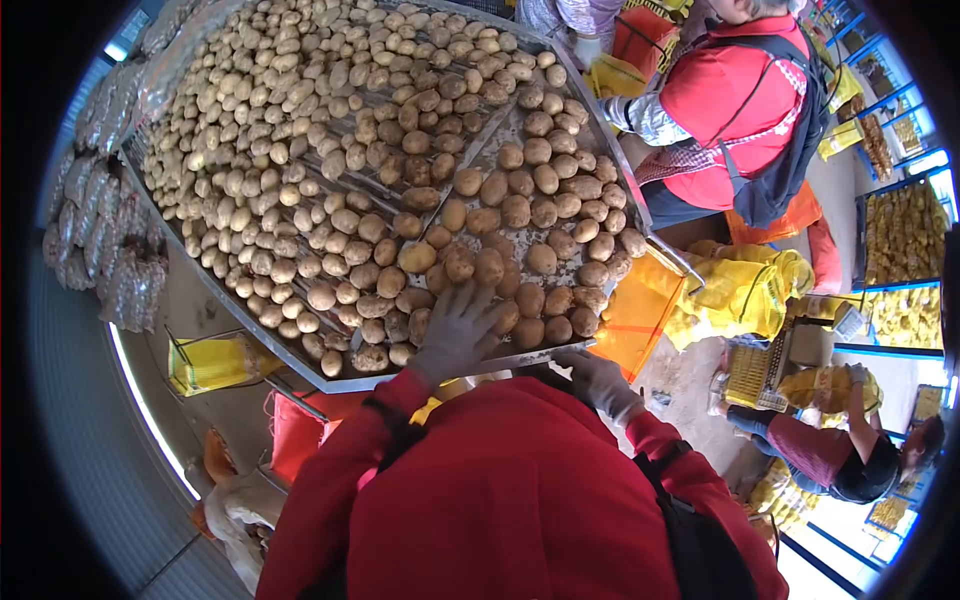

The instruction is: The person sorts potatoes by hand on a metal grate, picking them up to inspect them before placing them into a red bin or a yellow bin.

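My left hand, in a grey glove, lies with spread fingers on the potatoes at the near side of a metal sorting table. Its fingertips touch several of them. My right hand, also gloved, is just outside the table's near rim, close to my body. Its fingers are curled, and whatever may be in them is hidden. Close by that hand hangs an orange bag at the table's corner. Potatoes of mixed sizes cover most of the table, more loosely spread on the right part.
A co-worker in a red shirt stands at the table's right side. Another person carries a filled yellow sack. Yellow mesh bags stand at the right; a yellow bag and a red bag hang on the left.
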Action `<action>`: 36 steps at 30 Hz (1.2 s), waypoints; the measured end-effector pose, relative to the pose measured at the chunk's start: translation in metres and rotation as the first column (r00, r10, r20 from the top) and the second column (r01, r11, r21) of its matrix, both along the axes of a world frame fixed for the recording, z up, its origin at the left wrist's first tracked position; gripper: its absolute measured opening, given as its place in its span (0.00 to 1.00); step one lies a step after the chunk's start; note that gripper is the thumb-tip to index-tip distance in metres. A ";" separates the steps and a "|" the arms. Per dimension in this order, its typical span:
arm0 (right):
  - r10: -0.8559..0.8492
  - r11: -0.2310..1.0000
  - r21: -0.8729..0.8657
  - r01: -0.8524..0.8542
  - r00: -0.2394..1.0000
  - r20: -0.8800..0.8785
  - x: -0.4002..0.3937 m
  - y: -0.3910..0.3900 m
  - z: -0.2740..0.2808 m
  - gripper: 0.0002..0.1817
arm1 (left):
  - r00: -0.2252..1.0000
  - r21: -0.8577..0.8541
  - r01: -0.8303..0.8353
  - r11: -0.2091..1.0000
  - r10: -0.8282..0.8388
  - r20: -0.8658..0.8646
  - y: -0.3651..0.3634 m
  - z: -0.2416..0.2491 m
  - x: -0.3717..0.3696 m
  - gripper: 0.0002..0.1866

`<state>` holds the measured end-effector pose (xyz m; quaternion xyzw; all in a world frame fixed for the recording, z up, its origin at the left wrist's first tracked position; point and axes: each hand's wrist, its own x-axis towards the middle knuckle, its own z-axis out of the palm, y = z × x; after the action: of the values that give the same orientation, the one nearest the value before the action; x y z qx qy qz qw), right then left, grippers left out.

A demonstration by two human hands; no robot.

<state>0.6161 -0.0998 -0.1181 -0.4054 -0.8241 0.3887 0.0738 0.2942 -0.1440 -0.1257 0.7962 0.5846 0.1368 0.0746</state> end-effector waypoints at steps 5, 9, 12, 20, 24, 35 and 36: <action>-0.118 0.990 0.075 0.120 0.993 -0.027 0.025 0.005 -0.009 0.17 | 0.978 -0.243 -0.129 0.961 0.083 -0.192 0.065 -0.017 -0.011 0.32; -0.061 0.983 0.161 0.089 0.984 -0.169 0.021 0.026 -0.019 0.14 | 0.964 -0.334 -0.260 0.906 0.223 -0.146 0.099 -0.025 -0.027 0.27; 0.035 0.973 0.229 -0.014 0.995 -0.089 0.010 0.062 -0.030 0.14 | 0.971 -0.362 -0.238 0.901 0.233 -0.059 0.101 -0.006 -0.027 0.21; -0.140 0.931 0.348 0.111 0.988 0.060 -0.085 0.161 -0.026 0.28 | 0.750 -0.111 -0.599 0.793 0.604 0.269 -0.023 0.031 -0.031 0.17; 0.104 0.966 0.189 -0.179 0.931 0.350 -0.115 0.186 -0.019 0.33 | 0.510 -0.244 -0.768 0.592 0.796 0.327 -0.074 0.022 -0.019 0.18; 0.116 0.429 -0.690 -0.583 0.793 -0.598 -0.171 0.107 0.040 0.31 | -0.217 -0.653 -0.093 0.752 0.624 0.750 -0.035 0.125 -0.012 0.21; 0.305 0.564 -0.575 -0.593 0.796 -0.522 -0.175 0.098 0.058 0.35 | 0.022 -0.580 -0.119 0.806 0.586 0.810 -0.045 0.091 -0.015 0.22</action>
<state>0.4408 -0.0023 -0.0599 -0.0930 -0.6533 0.7502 -0.0419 0.2790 -0.1892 -0.0347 0.2994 0.5832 0.5275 0.5404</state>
